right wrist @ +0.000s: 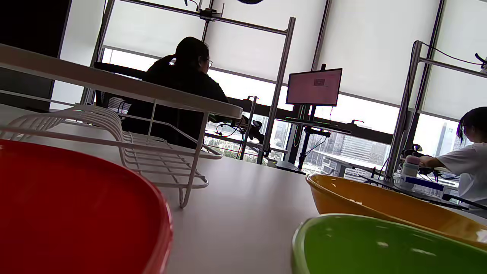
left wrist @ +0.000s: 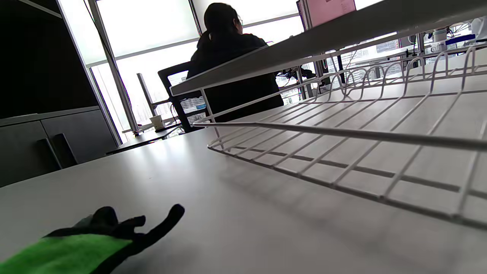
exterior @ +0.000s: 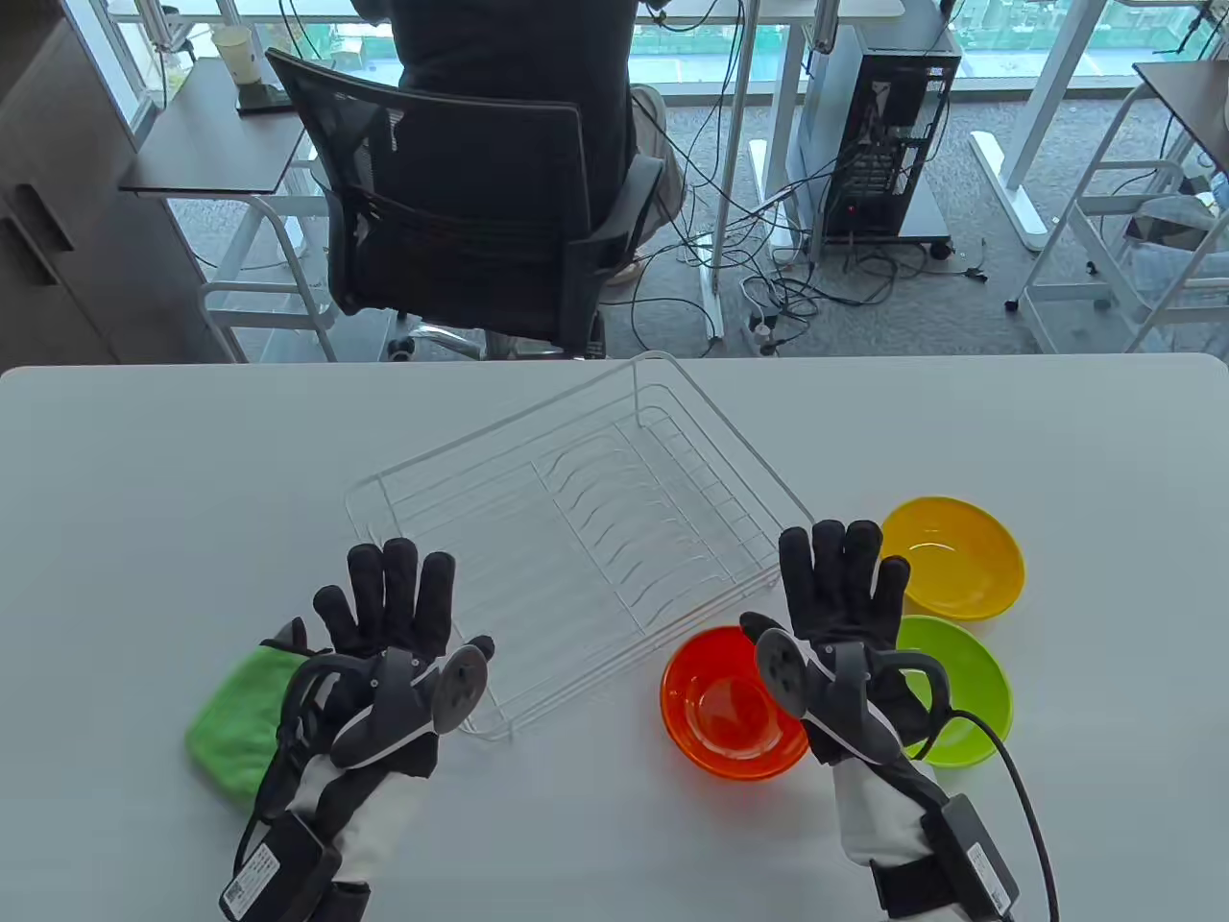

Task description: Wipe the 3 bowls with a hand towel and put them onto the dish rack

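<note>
Gloved hands lie flat on a white table (exterior: pixel 144 499), fingers straight and spread, neither holding anything. Left hand (exterior: pixel 398 615) rests beside the near-left corner of the white wire dish rack (exterior: pixel 576 538), its thumb tip close to the rack's wire edge; a folded green hand towel (exterior: pixel 240 715) lies partly under that wrist on the table. Right hand (exterior: pixel 845 595) sits among three bowls at the rack's right: a red bowl (exterior: pixel 732 703) to its left, a yellow bowl (exterior: pixel 952 557) ahead and to its right, a green bowl (exterior: pixel 951 691) behind the yellow one, partly covered by the hand and its tracker. All three bowls stand upright on the table, outside the rack. The rack holds nothing. Beyond the table, a person in dark clothing (exterior: pixel 518 86) sits in a black mesh office chair (exterior: pixel 461 211), back turned, near a computer tower (exterior: pixel 883 125) and a tangle of floor cables (exterior: pixel 797 279).
</note>
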